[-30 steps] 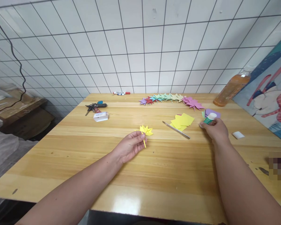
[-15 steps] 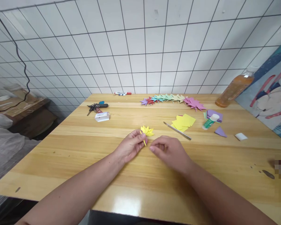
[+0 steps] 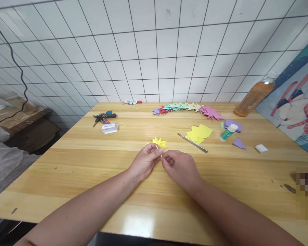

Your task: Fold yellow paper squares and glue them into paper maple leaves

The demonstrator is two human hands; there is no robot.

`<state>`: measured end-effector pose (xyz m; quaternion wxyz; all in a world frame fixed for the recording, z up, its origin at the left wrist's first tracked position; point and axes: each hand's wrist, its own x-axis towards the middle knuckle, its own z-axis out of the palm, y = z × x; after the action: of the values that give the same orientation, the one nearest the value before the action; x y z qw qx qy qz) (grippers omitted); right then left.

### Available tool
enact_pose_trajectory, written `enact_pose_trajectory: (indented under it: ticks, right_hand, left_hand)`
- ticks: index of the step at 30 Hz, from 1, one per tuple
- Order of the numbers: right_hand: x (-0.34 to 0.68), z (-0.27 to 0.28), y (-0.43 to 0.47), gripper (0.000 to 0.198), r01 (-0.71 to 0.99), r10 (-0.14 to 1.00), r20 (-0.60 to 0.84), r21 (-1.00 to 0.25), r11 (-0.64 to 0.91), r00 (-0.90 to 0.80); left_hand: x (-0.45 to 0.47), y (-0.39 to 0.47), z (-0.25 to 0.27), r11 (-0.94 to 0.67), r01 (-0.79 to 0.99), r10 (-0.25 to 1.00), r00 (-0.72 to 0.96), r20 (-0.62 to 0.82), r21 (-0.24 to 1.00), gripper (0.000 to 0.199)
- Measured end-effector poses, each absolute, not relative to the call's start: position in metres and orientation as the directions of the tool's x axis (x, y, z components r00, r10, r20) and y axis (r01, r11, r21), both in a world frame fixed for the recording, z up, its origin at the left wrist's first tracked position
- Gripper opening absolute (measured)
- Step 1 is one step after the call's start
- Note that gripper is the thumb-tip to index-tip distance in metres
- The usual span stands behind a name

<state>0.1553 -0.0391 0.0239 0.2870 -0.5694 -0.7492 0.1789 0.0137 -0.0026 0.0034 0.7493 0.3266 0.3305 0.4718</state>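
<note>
Clock centred on the hands, head cam. My L hand [image 3: 146,160] is narrowed, thumb to fingers, holding a yellow folded-paper piece w/ pointed tips [image 3: 159,142]; piece is at 12, just above the fingertips, its thin edge running down past the thumb. My R hand [image 3: 181,167] at 4, thumb & forefinger together at that edge's lower end; can't tell if they grip it.

Labels: green-and-white glue stick [image 3: 228,132], upright but tilted, btwn 2 & 3, pale lettering, illegible. White box-shaped piece [image 3: 110,128] btwn 9 & 10, small dark print, too small. White marker w/ red end [image 3: 132,102] at 11, blue lettering, unreadable. Clear plastic bottle of amber liquid [image 3: 255,96] at 2, writing n/legible.

Also: yellow paper squares [image 3: 204,131] at 2, thin metal strip [image 3: 192,142] just beside; purple paper triangle [image 3: 239,143] at 3.
</note>
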Motion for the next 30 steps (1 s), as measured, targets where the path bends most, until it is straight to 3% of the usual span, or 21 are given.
enact_pose_trajectory:
  ticks: [6,16,21,30]
  right_hand:
    - [0.1575,0.0202,-0.0362,0.014,0.657,0.968,0.168,-0.710,0.251,-0.188]
    - [0.1586,0.0203,-0.0342,0.018,0.606,0.962,0.173,-0.749,0.267,-0.211]
    - [0.1589,0.0205,-0.0343,0.018,0.487,0.951,0.155,-0.830,0.271,-0.266]
    - [0.1599,0.0224,-0.0349,0.016,0.322,0.955,0.044,-0.936,0.142,-0.294]
  left_hand:
    - [0.0120,-0.0030,0.0059,0.349,-0.475,0.921,0.333,-0.202,0.808,0.025]
    - [0.0094,-0.0011,0.0034,0.322,-0.447,0.926,0.331,-0.180,0.835,0.024]
    - [0.0078,-0.0017,0.0025,0.331,-0.450,0.907,0.394,-0.148,0.830,0.021]
    - [0.0047,-0.0004,0.0050,0.353,-0.473,0.883,0.454,-0.120,0.808,0.015]
